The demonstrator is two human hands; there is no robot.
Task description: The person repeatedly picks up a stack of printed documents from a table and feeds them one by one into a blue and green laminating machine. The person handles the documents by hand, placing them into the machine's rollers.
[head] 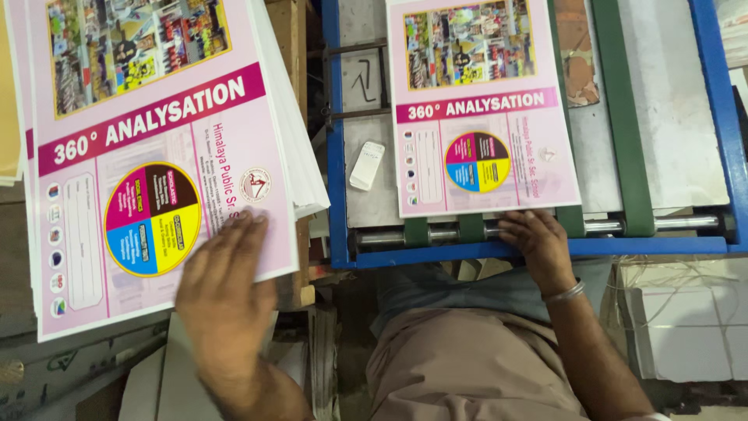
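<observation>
- Your left hand [226, 292] lies flat, fingers spread, on the top pink printed sheet [148, 156] of the stack at left, gripping nothing.
- Your right hand [538, 242] presses a second sheet [483, 109] at its near edge on the blue-framed machine bed [678, 117], fingers open.
- Judged light, thin, glossy and easily creased; take it by the edges.
- Stack depth is cut off, and the rollers are partly hidden.

Bare forearms, no sleeves; thin silver bangle [564, 293] on right wrist; light brown trousers [467, 366] over lap.
</observation>
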